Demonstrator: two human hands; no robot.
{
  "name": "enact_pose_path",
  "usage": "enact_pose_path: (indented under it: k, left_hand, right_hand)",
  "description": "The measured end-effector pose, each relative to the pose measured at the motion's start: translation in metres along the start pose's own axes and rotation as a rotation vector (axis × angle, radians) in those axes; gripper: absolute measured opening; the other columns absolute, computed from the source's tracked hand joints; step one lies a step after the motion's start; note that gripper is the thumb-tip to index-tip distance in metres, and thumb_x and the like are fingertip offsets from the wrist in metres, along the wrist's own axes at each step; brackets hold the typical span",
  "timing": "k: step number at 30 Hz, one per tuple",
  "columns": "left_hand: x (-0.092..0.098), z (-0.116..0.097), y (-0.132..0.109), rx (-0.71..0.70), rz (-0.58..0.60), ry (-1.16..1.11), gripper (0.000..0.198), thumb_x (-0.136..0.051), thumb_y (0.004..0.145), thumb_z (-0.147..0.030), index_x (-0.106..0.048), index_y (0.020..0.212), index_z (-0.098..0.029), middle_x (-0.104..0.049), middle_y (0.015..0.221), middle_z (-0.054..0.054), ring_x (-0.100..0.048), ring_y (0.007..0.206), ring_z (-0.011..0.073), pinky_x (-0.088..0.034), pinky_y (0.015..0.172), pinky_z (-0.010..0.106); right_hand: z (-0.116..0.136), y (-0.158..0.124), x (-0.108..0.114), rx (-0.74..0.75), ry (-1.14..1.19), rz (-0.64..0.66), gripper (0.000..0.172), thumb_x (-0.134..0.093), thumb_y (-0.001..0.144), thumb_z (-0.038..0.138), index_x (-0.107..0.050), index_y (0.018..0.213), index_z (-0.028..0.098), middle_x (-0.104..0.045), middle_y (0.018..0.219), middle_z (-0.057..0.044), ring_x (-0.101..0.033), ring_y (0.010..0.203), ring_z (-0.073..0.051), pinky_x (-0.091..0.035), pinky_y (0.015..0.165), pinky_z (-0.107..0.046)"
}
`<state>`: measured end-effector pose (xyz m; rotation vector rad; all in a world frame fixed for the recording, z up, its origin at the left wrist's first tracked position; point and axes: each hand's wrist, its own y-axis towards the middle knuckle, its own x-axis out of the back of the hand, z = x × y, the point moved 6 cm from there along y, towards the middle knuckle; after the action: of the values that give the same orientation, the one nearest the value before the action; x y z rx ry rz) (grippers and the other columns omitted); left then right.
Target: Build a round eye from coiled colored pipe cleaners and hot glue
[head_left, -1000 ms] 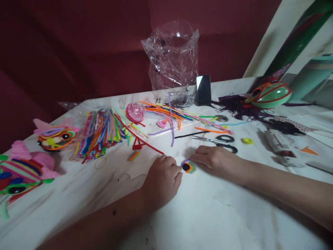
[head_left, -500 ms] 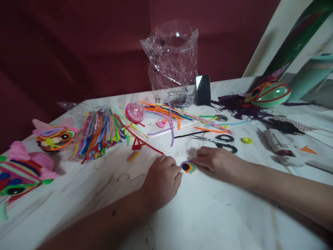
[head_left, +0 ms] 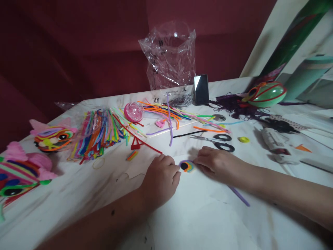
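A small eye-shaped coil of coloured pipe cleaners (head_left: 187,166), black in the middle with orange, green and purple rings, lies on the white table (head_left: 197,215). My left hand (head_left: 160,180) rests curled just left of it, fingertips pinched at its edge. My right hand (head_left: 217,164) is curled at its right side and pinches the purple pipe cleaner (head_left: 238,196), whose free end trails out under my forearm.
Scissors (head_left: 218,141) lie behind my right hand, a glue gun (head_left: 281,146) to the right. Loose pipe cleaners (head_left: 100,133), a pink ball (head_left: 134,111), a phone (head_left: 201,89), a plastic bag (head_left: 169,57), a green egg (head_left: 265,93) and fuzzy fish figures (head_left: 50,137) stand around.
The purple pipe cleaner's tail now shows under my right forearm. Both hands stay at the coil; the view has shifted slightly.
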<state>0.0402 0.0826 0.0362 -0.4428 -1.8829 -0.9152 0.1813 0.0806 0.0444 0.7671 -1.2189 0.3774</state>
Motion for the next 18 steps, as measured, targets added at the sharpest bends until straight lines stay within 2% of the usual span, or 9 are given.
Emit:
enact_pose_path:
  k: [10,18]
  left_hand:
    - [0.001,-0.002,0.0,-0.001,0.007,0.016,0.015,-0.053,0.08,-0.011,-0.066,0.074,-0.016,-0.06,0.077,0.005,-0.052,0.078,0.0179,-0.044,0.073,0.033]
    - [0.0,-0.001,-0.001,0.005,0.023,0.019,0.016,-0.052,0.082,-0.012,-0.065,0.074,-0.016,-0.059,0.077,0.005,-0.052,0.079,0.0178,-0.043,0.074,0.032]
  right_hand:
    - [0.004,-0.004,-0.006,0.037,-0.034,0.111,0.022,-0.043,0.089,0.013,-0.063,0.079,0.017,-0.06,0.076,-0.005,-0.053,0.073,-0.016,-0.04,0.064,-0.027]
    - [0.005,-0.005,-0.012,0.057,-0.11,0.114,0.022,-0.044,0.087,0.01,-0.062,0.077,0.017,-0.06,0.072,-0.005,-0.052,0.069,-0.016,-0.039,0.061,-0.027]
